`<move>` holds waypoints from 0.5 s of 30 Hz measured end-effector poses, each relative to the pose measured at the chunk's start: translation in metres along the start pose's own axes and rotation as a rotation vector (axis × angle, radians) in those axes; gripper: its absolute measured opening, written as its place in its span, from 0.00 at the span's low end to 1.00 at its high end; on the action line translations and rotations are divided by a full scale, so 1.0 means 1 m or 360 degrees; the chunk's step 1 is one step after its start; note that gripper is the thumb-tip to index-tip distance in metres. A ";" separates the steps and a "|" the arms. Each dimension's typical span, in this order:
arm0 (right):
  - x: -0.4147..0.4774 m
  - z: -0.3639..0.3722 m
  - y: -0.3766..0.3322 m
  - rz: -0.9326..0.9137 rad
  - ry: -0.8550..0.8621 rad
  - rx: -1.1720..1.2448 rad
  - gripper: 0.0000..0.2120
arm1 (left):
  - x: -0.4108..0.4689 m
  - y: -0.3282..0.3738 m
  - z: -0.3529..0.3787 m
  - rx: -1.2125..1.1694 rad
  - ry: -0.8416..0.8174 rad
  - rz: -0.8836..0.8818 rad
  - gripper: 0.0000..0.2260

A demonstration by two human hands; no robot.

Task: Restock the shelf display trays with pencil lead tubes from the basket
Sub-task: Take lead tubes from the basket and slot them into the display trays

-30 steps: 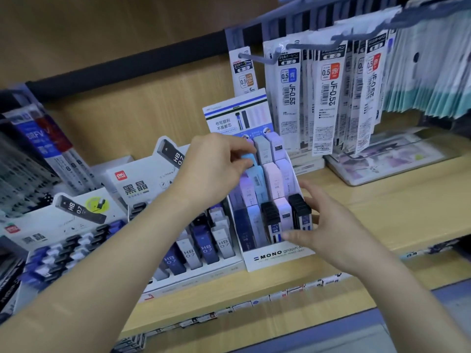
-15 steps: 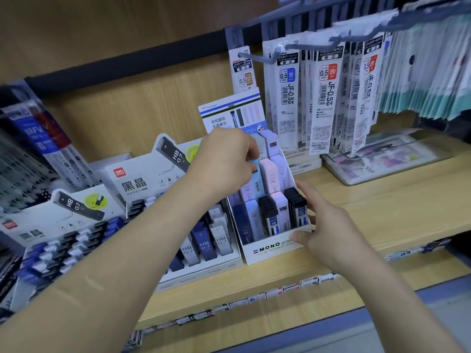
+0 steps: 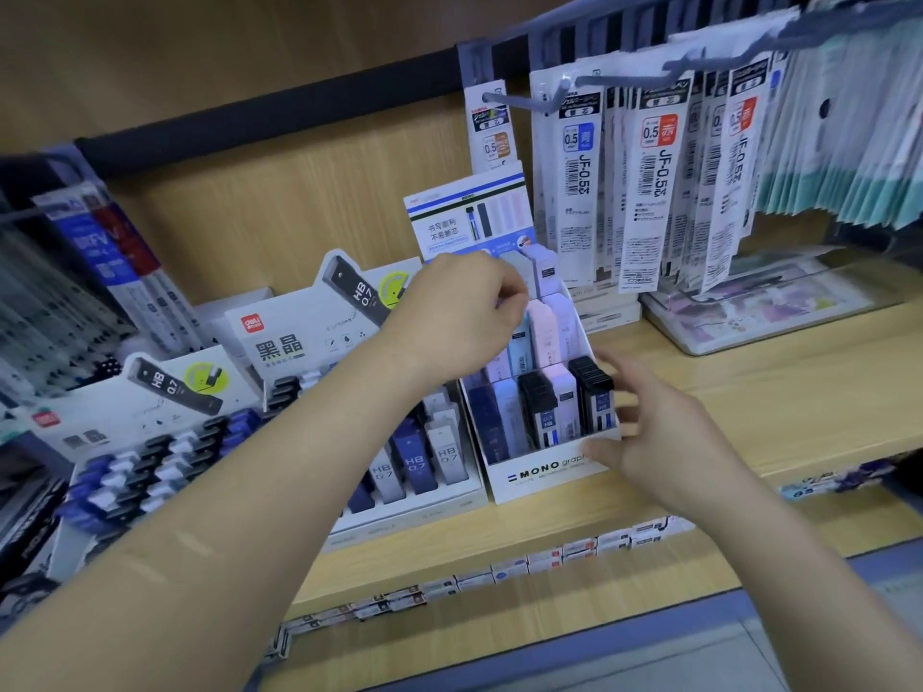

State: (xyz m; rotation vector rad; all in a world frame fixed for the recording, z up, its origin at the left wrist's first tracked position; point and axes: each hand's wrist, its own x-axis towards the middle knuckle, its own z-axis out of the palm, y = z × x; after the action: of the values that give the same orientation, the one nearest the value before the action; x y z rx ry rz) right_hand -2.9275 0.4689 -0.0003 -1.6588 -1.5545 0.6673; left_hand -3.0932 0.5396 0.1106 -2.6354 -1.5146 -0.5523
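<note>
White tray (image 3: 544, 474) front panel reads "MONO graph", the end hidden by a hand. At its 9 o'clock, tubes (image 3: 414, 464) marked "HB 0.7". Header card (image 3: 284, 337) at 10 o'clock: "deli", "黑晶", "HB 0.7". Hanging refill packs (image 3: 582, 167) at 1 o'clock: "0.5", "JF-0.5".

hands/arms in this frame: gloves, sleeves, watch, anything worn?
Nothing worn that shows. The left hand and right hand are both bare, no gloves. Both forearms are bare up to the frame edge, so no sleeve or cuff is in view. No watch, bracelet or ring is visible, though the left fingertips are curled out of sight and the image is slightly blurred.
</note>
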 end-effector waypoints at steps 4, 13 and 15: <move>-0.008 -0.018 -0.025 -0.0181 0.0290 -0.0172 0.25 | -0.060 -0.006 -0.028 -0.0146 0.0186 0.0051 0.11; -0.102 0.087 -0.118 -0.0706 -0.1034 -0.0657 0.02 | -0.253 -0.097 -0.023 -0.0007 -0.0817 -0.0083 0.10; -0.136 0.137 -0.115 -0.0820 -0.1333 -0.0907 0.05 | -0.301 -0.121 0.001 0.0079 -0.1074 -0.0114 0.11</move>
State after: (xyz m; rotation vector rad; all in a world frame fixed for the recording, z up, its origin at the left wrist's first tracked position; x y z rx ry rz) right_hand -3.1220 0.3557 -0.0033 -1.2740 -2.8613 0.7110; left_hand -3.3320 0.3541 -0.0056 -2.8860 -1.7239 0.4255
